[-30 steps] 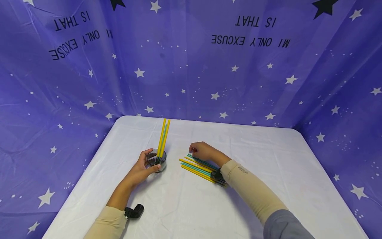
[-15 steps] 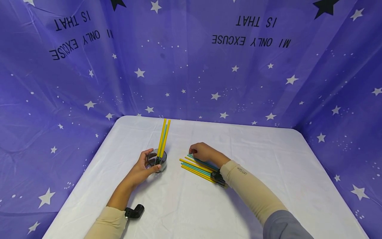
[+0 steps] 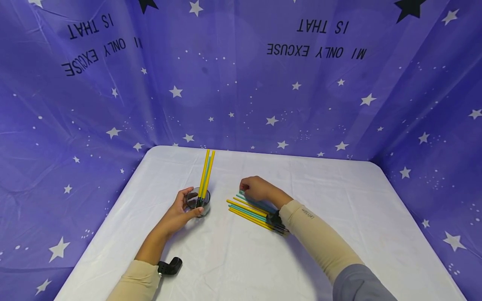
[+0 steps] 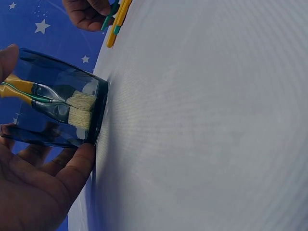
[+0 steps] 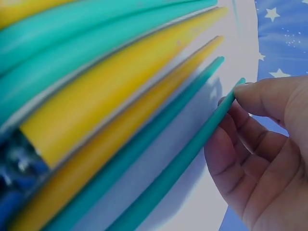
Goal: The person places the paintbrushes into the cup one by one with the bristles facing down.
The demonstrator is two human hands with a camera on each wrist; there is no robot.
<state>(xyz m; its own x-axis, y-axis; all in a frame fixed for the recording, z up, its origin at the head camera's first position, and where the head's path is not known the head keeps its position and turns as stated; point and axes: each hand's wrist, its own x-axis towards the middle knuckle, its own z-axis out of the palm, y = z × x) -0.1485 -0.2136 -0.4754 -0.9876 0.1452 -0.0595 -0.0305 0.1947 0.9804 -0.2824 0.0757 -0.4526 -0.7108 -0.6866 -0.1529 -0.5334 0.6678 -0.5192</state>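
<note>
My left hand (image 3: 180,214) holds a dark see-through glass (image 4: 53,72), its fingers and thumb on either side. Two yellow-handled paintbrushes (image 3: 208,175) and a thin green one stand in the glass, pale bristles (image 4: 81,110) at its bottom, handles leaning away from me. To the right, my right hand (image 3: 257,189) pinches the handle end of a green paintbrush (image 5: 192,147) between thumb and fingers. That end is lifted beside several other yellow and green paintbrushes (image 5: 86,110) lying side by side. Their bristle ends are mostly hidden under my right wrist.
A white cloth (image 3: 233,259) covers the table. Purple curtains (image 3: 241,104) with stars and lettering stand close along its back and sides. Each wrist wears a black camera, the left one (image 3: 170,266) jutting out over the cloth.
My right hand has risen slightly, and the green brush end it pinches has come up, apart from the brush beside it. My left hand and the glass stay where they were.
</note>
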